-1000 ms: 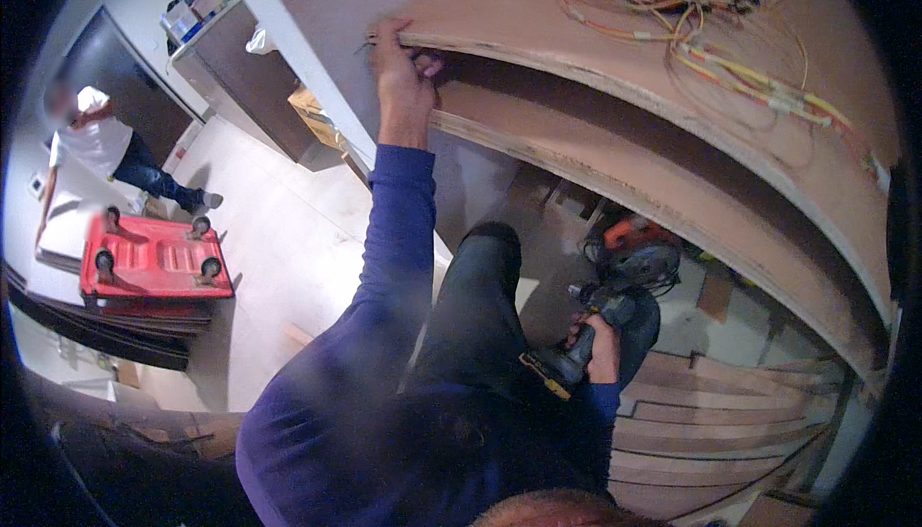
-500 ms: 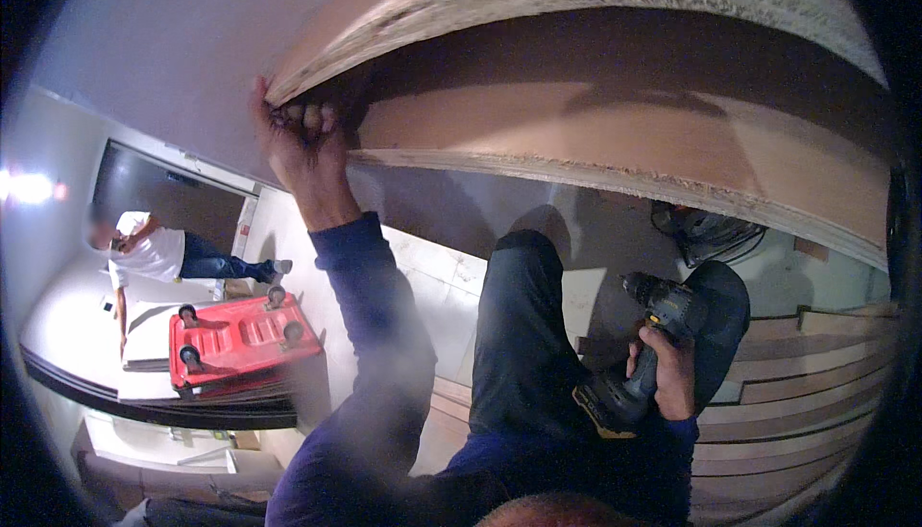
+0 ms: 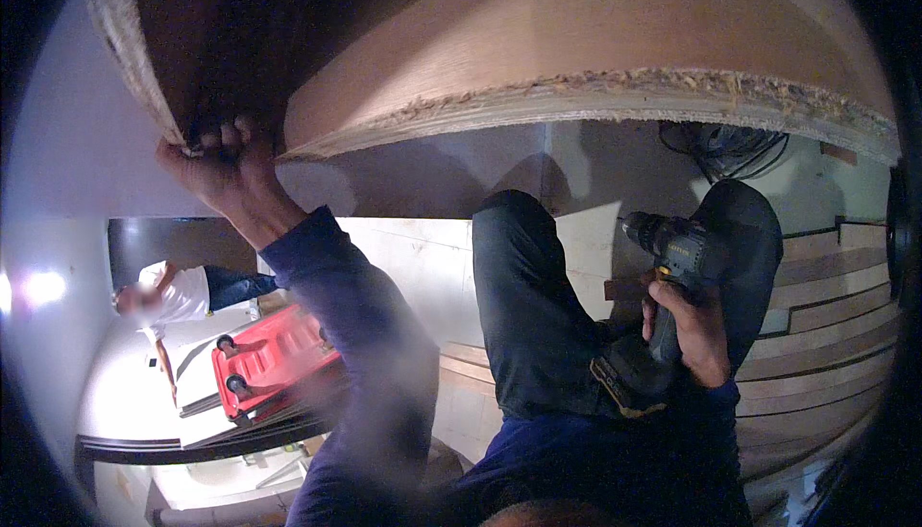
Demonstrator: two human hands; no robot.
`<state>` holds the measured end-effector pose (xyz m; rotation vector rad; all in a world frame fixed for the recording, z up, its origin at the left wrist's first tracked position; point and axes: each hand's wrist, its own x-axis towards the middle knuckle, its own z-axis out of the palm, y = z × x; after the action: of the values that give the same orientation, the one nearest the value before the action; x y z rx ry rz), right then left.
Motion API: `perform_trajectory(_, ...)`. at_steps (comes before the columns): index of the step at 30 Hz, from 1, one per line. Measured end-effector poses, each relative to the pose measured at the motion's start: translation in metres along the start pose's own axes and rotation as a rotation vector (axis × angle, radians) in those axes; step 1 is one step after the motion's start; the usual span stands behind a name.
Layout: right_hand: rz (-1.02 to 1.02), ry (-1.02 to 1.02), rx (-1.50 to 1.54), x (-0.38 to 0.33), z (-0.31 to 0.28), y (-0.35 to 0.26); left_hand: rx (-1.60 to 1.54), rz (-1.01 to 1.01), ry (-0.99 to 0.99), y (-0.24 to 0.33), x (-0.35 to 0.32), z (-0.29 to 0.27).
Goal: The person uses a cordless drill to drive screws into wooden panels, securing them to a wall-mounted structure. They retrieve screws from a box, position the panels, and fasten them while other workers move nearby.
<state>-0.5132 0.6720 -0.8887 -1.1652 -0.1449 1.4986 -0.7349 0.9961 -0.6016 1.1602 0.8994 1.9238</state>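
Observation:
My left hand [image 3: 230, 167] is raised at the upper left, fingers curled around the lower corner of a wooden board [image 3: 125, 37] with a pale, rough-cut edge. To its right runs a second wooden board [image 3: 576, 42], its splintered edge [image 3: 653, 93] facing me. A dark gap lies between the two boards. Low on the right, my right hand [image 3: 696, 325] is wrapped around the handle of a black cordless drill [image 3: 677, 244]. The drill's chuck points left and up, and its battery base rests near my thigh. I cannot make out a bit in the chuck.
Coiled dark cables [image 3: 730, 148] lie beyond my right knee. Several long wooden strips [image 3: 816, 335] are laid at the right. At the left, a person [image 3: 178, 292] in a white shirt stands near an upturned red wheeled dolly [image 3: 274, 359]. A bright lamp [image 3: 43, 287] shines at the far left.
My left hand has swung left with its board, and the gap to the second board has widened there. The view has shifted. The drill stays in my right hand.

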Motion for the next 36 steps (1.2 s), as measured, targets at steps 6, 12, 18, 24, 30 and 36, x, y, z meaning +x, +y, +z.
perform_trajectory(6,-0.077,-0.003,0.034,0.002,0.003,0.006,-0.007,0.006,0.040,-0.007,0.001,0.003)
perform_trajectory(12,-0.045,-0.004,0.030,0.001,0.001,0.004,0.059,0.011,0.008,-0.001,-0.002,-0.005)
perform_trajectory(18,-0.035,0.007,0.026,0.003,0.000,0.007,0.016,-0.030,-0.097,0.000,0.006,-0.013)
perform_trajectory(24,-0.064,0.011,0.039,0.001,0.002,0.007,-0.108,-0.089,-0.143,0.003,0.015,-0.022)
perform_trajectory(30,0.113,0.023,0.042,0.005,0.006,0.004,-0.257,-0.082,-0.053,0.000,0.020,-0.025)
perform_trajectory(36,0.092,-0.048,-0.026,0.030,0.007,0.008,-0.246,-0.062,0.090,-0.001,0.024,-0.021)
